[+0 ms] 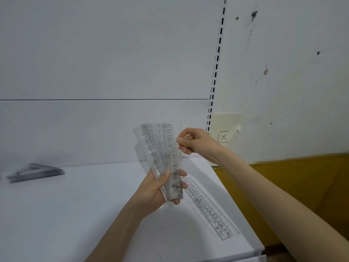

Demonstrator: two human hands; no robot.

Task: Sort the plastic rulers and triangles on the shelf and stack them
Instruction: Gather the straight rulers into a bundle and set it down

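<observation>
My left hand [158, 188] grips the lower end of a fanned bunch of several clear plastic rulers [160, 148], held upright above the white shelf [75, 214]. My right hand [194, 142] pinches the right edge of the fan near its upper half with thumb and fingertips. More clear rulers [209, 208] lie flat on the shelf near its right edge, below my hands. A stack of triangles [35, 172] lies at the shelf's far left, blurred.
The shelf's white back panel rises behind my hands, with a slotted upright [215, 72] at its right. A paper label marked with an X [223, 137] hangs on the wall. A yellow-brown surface [292, 186] lies past the shelf's right edge.
</observation>
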